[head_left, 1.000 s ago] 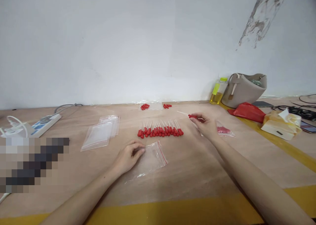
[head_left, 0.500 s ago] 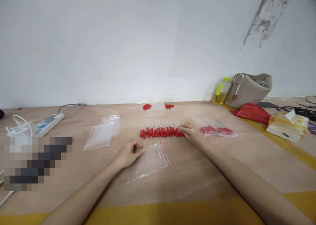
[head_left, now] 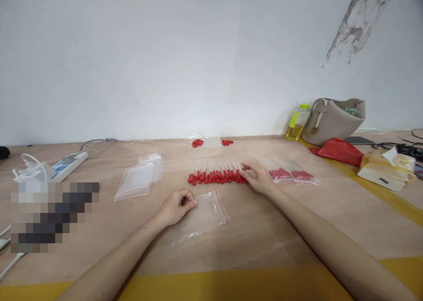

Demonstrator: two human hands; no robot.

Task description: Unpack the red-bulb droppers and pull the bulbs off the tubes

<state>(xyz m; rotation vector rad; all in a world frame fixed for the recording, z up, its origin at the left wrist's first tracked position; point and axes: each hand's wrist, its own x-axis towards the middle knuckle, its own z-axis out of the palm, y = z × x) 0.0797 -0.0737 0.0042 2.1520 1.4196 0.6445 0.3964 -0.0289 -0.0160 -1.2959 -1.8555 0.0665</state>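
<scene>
The hands are held apart: the left hand (head_left: 175, 207) is placed at the left edge of the clear zip-lock bag (head_left: 206, 215), the right hand (head_left: 259, 178) at the right end of the red-bulbed droppers (head_left: 218, 176) lined up beyond it; whether anything is gripped cannot be told. The closely packed droppers could be knocked askew by a sideways brush, and the thin bag creased by pressure.

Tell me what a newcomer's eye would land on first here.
Probably the row of red-bulbed droppers across the middle of the table, the right hand at its right end. Next, perhaps, the red pouch in front of the grey bag at the right, and the damaged patch high on the wall.
</scene>
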